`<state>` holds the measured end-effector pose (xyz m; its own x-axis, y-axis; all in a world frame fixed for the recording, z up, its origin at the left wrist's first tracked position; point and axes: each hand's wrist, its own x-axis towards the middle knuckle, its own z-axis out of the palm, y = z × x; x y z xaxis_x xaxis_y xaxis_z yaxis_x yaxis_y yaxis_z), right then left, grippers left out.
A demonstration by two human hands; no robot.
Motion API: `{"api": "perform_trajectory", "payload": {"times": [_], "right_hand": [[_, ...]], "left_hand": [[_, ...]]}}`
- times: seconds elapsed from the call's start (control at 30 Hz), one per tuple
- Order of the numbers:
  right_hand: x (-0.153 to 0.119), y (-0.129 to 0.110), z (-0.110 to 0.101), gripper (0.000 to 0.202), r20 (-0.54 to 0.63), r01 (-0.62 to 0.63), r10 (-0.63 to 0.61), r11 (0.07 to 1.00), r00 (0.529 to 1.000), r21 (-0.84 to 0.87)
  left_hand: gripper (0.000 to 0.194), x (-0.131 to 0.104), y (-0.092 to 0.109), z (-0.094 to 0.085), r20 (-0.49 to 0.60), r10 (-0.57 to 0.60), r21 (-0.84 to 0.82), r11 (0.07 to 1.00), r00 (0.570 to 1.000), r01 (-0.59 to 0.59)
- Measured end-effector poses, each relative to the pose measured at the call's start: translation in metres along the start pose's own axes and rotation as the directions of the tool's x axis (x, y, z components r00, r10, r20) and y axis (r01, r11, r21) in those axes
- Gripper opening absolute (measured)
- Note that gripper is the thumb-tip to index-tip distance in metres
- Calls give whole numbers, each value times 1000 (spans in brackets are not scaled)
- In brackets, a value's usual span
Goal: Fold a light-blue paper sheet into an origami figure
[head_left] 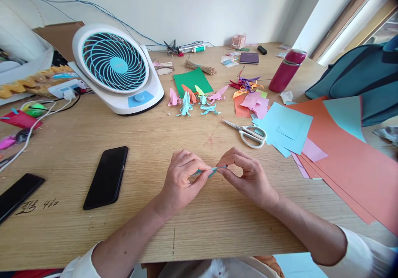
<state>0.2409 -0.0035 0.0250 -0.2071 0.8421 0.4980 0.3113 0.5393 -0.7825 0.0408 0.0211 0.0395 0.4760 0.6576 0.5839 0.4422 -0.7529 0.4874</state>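
Observation:
Between my two hands is a small folded piece of blue paper (214,171), held above the wooden table near its front. My left hand (185,176) pinches one end between thumb and forefinger. The other end sits in the pinch of my right hand (245,176). My fingers cover much of the paper. Beyond my hands lie several folded paper figures (185,103) in blue, pink, orange and green, by a green sheet (193,82). White-handled scissors (252,137) lie partly open past my right hand.
A fan (116,66) stands at the back left, with a black phone (106,177) nearer. Blue sheets (282,124) and large orange sheets (351,153) spread on the right. Behind them are a red bottle (286,71) and a teal bag (351,79).

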Motion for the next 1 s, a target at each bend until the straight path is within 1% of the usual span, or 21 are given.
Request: {"api": "perform_trajectory", "payload": {"times": [0.17,0.27,0.4,0.5,0.6,0.7,0.9,1.0], "right_hand": [[0,-2,-1,6,30,-10,9,1000,1000,19],[0,-1,-1,1,39,-46,45,998,998,39],[1,1,-2,3,8,-58,58,996,998,62],[1,2,-2,6,10,-45,45,998,999,49],[0,2,0,6,30,-35,35,999,999,29],[-1,1,2,7,33,-20,19,999,999,26],[-3,2,7,6,32,12,-12,1000,999,1],[-3,2,7,8,41,27,-27,1000,999,1]], "left_hand": [[10,0,1,1,54,-19,-8,1000,998,20],[12,1,1,0,40,-42,-8,999,998,42],[13,2,0,0,11,-65,-24,998,998,66],[9,1,-1,0,4,-50,-29,998,999,50],[5,0,-2,1,7,-16,3,1000,1000,16],[8,-2,-1,1,27,6,46,999,1000,-7],[13,-2,1,2,37,4,72,997,999,-7],[13,-2,2,1,69,15,88,996,998,-21]]}}
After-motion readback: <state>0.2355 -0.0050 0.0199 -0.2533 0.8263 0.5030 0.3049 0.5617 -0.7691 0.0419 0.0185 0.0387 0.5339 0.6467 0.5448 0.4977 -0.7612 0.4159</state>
